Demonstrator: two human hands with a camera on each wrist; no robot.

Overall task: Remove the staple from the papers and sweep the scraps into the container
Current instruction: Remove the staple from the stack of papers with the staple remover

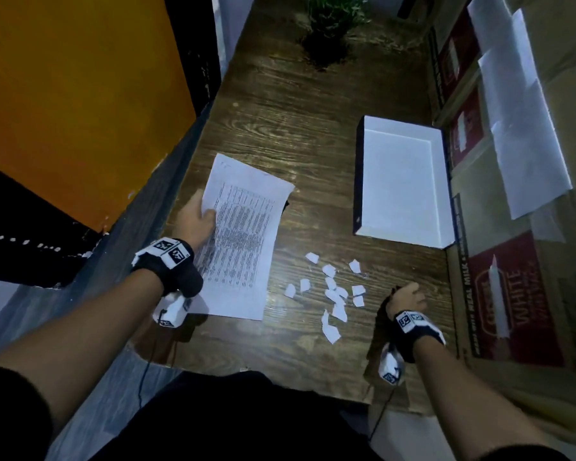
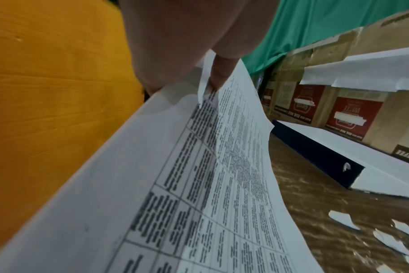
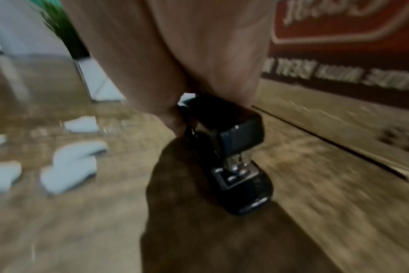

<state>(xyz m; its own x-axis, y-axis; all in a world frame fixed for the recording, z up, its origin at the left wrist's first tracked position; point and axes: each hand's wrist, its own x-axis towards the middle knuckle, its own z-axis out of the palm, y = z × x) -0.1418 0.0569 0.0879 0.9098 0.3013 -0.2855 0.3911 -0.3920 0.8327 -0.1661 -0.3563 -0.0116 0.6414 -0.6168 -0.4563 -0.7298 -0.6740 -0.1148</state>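
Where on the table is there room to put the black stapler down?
Bare wood lies between the papers and the white container, and farther back toward the plant. Another patch lies nearest the person, below the scraps. It is crowded between the two hands, where the scraps lie.

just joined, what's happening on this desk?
A person sits at a wooden desk. The left hand grips the left edge of the printed papers, lifting that side. The right hand holds a black stapler low over the desk. Torn paper scraps lie loose between the hands; the white container beyond them holds none yet.
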